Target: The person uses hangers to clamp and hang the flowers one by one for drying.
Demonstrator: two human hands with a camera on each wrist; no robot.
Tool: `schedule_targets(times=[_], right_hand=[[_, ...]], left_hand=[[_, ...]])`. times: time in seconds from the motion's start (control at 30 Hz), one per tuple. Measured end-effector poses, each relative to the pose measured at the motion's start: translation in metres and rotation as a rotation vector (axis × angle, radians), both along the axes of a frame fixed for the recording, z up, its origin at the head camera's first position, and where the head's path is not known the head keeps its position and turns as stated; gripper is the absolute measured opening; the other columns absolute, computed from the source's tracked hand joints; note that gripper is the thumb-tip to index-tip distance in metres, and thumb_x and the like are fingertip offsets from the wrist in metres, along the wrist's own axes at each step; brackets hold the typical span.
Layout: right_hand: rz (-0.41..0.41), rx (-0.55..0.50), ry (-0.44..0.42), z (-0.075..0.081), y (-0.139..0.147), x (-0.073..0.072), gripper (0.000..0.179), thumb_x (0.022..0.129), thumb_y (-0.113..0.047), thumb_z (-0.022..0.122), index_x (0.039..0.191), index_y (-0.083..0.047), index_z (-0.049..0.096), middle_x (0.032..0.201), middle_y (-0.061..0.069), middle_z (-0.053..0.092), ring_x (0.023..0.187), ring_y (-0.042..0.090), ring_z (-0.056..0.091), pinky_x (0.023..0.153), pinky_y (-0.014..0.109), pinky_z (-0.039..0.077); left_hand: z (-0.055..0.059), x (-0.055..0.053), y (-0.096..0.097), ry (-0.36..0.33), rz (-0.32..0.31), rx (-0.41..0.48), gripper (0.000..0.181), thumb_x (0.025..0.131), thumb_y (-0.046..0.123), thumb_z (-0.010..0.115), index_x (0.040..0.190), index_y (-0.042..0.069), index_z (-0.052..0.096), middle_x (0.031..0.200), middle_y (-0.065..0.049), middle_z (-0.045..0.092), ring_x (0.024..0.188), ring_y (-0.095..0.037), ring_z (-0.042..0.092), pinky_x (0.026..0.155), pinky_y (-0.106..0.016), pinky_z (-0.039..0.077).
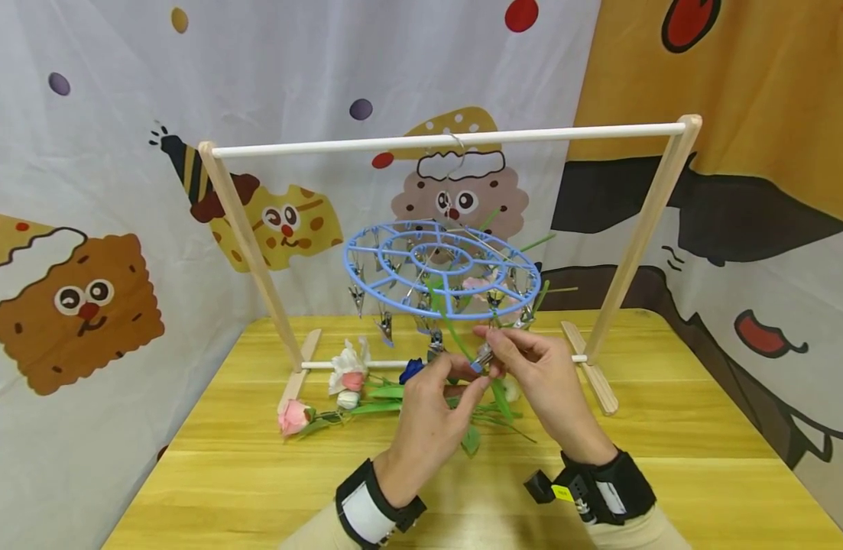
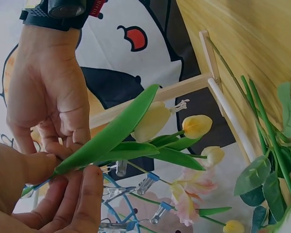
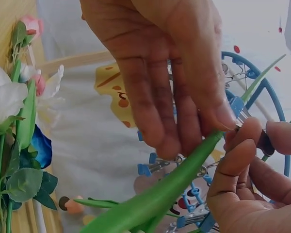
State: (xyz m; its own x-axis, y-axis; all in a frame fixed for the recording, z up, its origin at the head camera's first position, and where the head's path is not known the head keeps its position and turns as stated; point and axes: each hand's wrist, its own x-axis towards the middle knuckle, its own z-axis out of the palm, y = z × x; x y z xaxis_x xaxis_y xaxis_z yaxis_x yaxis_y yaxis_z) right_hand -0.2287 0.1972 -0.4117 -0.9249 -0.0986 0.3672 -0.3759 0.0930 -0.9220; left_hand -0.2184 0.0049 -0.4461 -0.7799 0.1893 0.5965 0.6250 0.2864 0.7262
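Observation:
My left hand (image 1: 431,424) pinches the stem end of an artificial flower with a long green leaf (image 2: 114,133). A pale cream tulip head (image 2: 153,122) shows behind that leaf; whether both belong together I cannot tell. My right hand (image 1: 555,382) pinches a metal clip with a blue tip (image 1: 484,356), right beside the left fingertips. Both hands meet under the near edge of a round blue drying hanger (image 1: 445,292), which hangs by a hook and has several metal clips. Pink and yellow flowers (image 2: 191,187) hang from its right side.
A wooden stand with a white top bar (image 1: 338,147) spans the table (image 1: 256,489). On the table left of the hands lie a pink rose (image 1: 293,418), a white flower (image 1: 348,363), a blue flower (image 1: 411,370) and several green stems. A patterned curtain (image 1: 290,76) stands behind.

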Motion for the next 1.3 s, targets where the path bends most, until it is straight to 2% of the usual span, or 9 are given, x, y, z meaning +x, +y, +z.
schedule_targets(times=[0.27,0.43,0.67,0.93,1.07,1.3], right_hand=[[-0.001,0.036,-0.023,0.001,0.01,-0.004,0.04,0.123,-0.028,0.064,0.147,0.002,0.077,0.11,-0.008,0.086,0.084,0.016,0.072,0.079,0.026,0.063],[-0.004,0.056,-0.032,0.002,0.017,-0.007,0.041,0.124,-0.031,0.062,0.144,0.001,0.079,0.128,-0.014,0.086,0.087,0.016,0.072,0.08,0.026,0.064],[-0.024,0.055,-0.067,0.004,0.025,-0.009,0.042,0.123,-0.037,0.064,0.145,-0.006,0.08,0.102,-0.002,0.08,0.089,0.02,0.073,0.081,0.03,0.065],[-0.032,-0.014,-0.072,0.005,0.034,-0.015,0.041,0.122,-0.036,0.066,0.143,-0.004,0.079,0.109,-0.002,0.083,0.09,0.02,0.073,0.079,0.028,0.065],[-0.052,-0.044,-0.095,0.006,0.037,-0.018,0.042,0.12,-0.037,0.069,0.142,-0.003,0.079,0.11,-0.002,0.084,0.089,0.019,0.073,0.079,0.026,0.065],[-0.099,-0.072,-0.128,0.005,0.042,-0.02,0.038,0.118,-0.037,0.073,0.138,-0.007,0.082,0.102,-0.005,0.083,0.087,0.016,0.075,0.078,0.025,0.065]], left_hand=[[-0.005,-0.001,-0.013,0.022,-0.06,-0.056,0.013,0.111,0.014,0.082,0.123,0.008,0.081,0.119,-0.01,0.086,0.103,-0.019,0.086,0.089,-0.027,0.073],[-0.011,-0.004,-0.022,0.037,-0.072,-0.158,0.008,0.111,0.013,0.082,0.118,0.011,0.085,0.113,-0.002,0.086,0.098,-0.013,0.083,0.086,-0.025,0.071],[-0.021,-0.008,-0.039,-0.031,-0.054,-0.274,0.008,0.113,0.016,0.08,0.12,0.016,0.083,0.115,0.002,0.085,0.1,-0.009,0.081,0.086,-0.027,0.071],[-0.028,-0.02,-0.056,-0.011,0.026,-0.406,0.007,0.112,0.015,0.08,0.117,0.012,0.084,0.112,-0.002,0.086,0.099,-0.016,0.082,0.087,-0.04,0.073],[-0.033,-0.024,-0.064,-0.009,0.067,-0.48,0.005,0.111,0.014,0.083,0.115,0.012,0.084,0.11,-0.001,0.085,0.099,-0.016,0.082,0.088,-0.037,0.072],[-0.042,-0.031,-0.073,0.008,0.089,-0.543,0.004,0.108,0.012,0.085,0.112,0.014,0.084,0.108,-0.001,0.085,0.098,-0.016,0.082,0.086,-0.031,0.07]])
